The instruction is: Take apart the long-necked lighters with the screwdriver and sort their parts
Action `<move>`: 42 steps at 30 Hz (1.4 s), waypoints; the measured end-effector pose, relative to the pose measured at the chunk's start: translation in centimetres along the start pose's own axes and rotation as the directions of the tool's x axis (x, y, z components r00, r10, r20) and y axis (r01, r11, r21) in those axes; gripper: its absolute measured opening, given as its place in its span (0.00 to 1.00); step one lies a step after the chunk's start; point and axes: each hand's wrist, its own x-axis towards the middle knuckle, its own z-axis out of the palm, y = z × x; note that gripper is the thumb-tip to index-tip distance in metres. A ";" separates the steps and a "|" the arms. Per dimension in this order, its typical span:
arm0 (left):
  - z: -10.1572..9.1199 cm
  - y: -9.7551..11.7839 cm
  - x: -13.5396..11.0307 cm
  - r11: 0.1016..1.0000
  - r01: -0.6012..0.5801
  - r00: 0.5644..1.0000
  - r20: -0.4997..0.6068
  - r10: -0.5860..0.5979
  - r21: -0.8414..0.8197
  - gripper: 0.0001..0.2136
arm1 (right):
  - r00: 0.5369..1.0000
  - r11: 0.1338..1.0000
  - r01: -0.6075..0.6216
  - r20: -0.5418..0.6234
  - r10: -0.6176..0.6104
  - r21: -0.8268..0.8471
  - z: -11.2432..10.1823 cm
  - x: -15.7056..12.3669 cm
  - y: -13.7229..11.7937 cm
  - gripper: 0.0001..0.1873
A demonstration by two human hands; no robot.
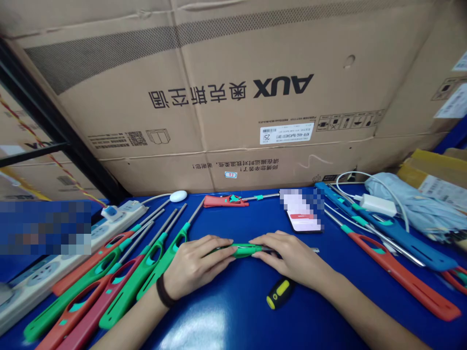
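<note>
My left hand [200, 265] and my right hand [292, 253] meet in the middle of the blue table, both closed on a green long-nosed lighter [244, 250]. It lies crosswise, its green body showing between my fingertips. Part of its metal tube comes out beyond my right hand; the rest is covered by my fingers. Just below my right hand lies a stubby black-and-yellow screwdriver [280, 293]. Behind my hands are a red lighter [226, 201] with teal parts and a phone [304, 216] with a lit screen.
Several red and green lighters [127, 287] lie at the left beside a white power strip [40, 274]. At the right are an orange-red lighter [404, 277], blue lighters [412, 240], a white adapter [378, 205] and a plastic-wrapped bundle [401, 199]. A large cardboard box [226, 58] stands behind.
</note>
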 end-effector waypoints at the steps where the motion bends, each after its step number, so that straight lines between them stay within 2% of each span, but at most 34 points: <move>1: 0.0 0.0 0.0 1.000 0.005 1.000 0.013 -0.005 -0.004 0.08 | 1.000 1.000 0.006 0.001 -0.006 0.003 0.0 0.0 0.0 0.11; 8: 0.1 0.4 0.2 1.000 0.018 0.999 0.050 -0.017 -0.021 0.10 | 1.000 1.000 0.014 0.004 -0.014 -0.028 0.1 -0.1 0.0 0.12; 13: 0.2 1.0 0.5 0.990 0.118 0.989 0.100 -0.110 -0.077 0.09 | 0.999 0.999 0.032 0.002 -0.032 -0.027 0.3 -0.1 0.0 0.12; 21: 0.1 0.7 0.1 0.953 0.182 0.983 0.037 -0.179 -0.241 0.09 | 0.999 0.999 0.044 -0.005 -0.045 -0.020 0.1 0.1 -0.1 0.11; 29: -0.4 0.2 0.2 0.902 0.360 0.926 0.205 -0.316 -0.237 0.09 | 1.000 1.000 0.022 -0.009 -0.022 -0.007 0.3 0.0 0.0 0.08; 37: 0.0 0.3 0.0 0.916 0.316 0.945 0.165 -0.282 -0.248 0.10 | 0.999 0.998 -0.025 0.030 0.024 0.063 0.2 -0.1 0.3 0.06; 42: -0.6 -1.4 -0.4 0.926 0.332 0.907 0.329 -0.262 -0.181 0.14 | 0.998 0.995 -0.054 0.024 0.052 0.089 -0.2 0.0 0.8 0.06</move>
